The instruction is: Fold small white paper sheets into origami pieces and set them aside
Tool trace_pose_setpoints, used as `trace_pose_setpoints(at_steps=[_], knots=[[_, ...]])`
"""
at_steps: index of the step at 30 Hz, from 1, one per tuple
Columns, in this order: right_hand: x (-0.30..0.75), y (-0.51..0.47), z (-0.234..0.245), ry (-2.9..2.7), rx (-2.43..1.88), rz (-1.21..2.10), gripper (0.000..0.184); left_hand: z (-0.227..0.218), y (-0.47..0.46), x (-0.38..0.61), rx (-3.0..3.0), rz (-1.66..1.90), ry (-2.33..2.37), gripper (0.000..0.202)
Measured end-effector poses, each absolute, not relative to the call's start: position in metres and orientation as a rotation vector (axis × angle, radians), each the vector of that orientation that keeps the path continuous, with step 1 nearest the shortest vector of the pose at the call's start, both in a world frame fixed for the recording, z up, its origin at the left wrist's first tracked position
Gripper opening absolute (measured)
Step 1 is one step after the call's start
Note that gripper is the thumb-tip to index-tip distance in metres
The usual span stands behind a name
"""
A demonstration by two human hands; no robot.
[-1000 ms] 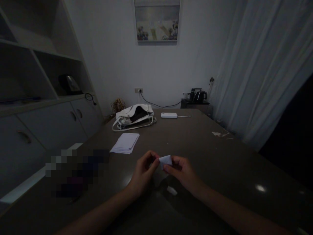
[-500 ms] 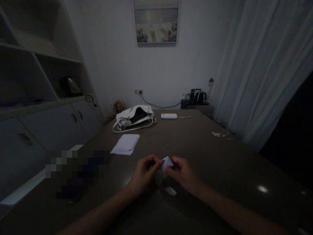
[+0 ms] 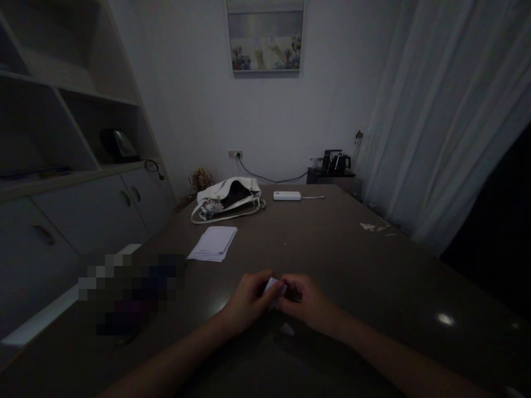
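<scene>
Between my two hands, just above the near middle of the table, is a small folded piece of white paper (image 3: 272, 285). My left hand (image 3: 251, 301) pinches it from the left, thumb in front and fingers behind. From the other side my right hand (image 3: 306, 302) closes on its right edge with thumb and fingertips. The fingers cover much of the paper, so its full shape is hidden. A pale patch below the hands looks like the paper's reflection in the glossy tabletop (image 3: 332, 249).
A stack of white paper sheets (image 3: 213, 243) lies left of centre. Behind it sits an open white handbag (image 3: 228, 199), with a white power bank (image 3: 287, 195) and short cable to its right. Paper scraps (image 3: 373, 226) lie near the right edge. A blurred-out patch (image 3: 136, 293) covers the left.
Both hands have come slightly lower and nearer to me. The folded paper, which showed a pointed top between the fingertips, has turned and shifted left, more covered by the left fingers.
</scene>
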State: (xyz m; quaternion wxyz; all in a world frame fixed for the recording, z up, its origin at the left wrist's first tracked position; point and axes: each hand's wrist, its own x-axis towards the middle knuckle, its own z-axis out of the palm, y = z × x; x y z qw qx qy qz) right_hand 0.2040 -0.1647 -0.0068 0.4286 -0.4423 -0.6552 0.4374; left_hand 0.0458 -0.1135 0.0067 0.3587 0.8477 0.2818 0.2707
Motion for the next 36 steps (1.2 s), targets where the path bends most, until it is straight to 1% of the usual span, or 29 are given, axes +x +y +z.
trace_pose_setpoints(at_steps=[10, 19, 29, 36], knots=[[0.201, -0.163, -0.004, -1.535, -1.065, 1.181, 0.022, 0.004, -0.117, 0.047, 2.145, 0.896, 0.756, 0.034], [0.199, -0.167, -0.002, -1.543, -0.994, 1.251, 0.028, 0.000, -0.114, 0.048, 1.931, 0.904, 0.709, 0.033], [0.202, -0.164, 0.002, -1.490, -1.105, 1.205, 0.034, 0.004, -0.110, 0.047, 1.967, 0.876, 0.849, 0.044], [0.203, -0.164, 0.007, -1.500, -1.182, 1.145, 0.033, 0.004, -0.107, 0.047, 1.937, 0.864, 0.916, 0.050]])
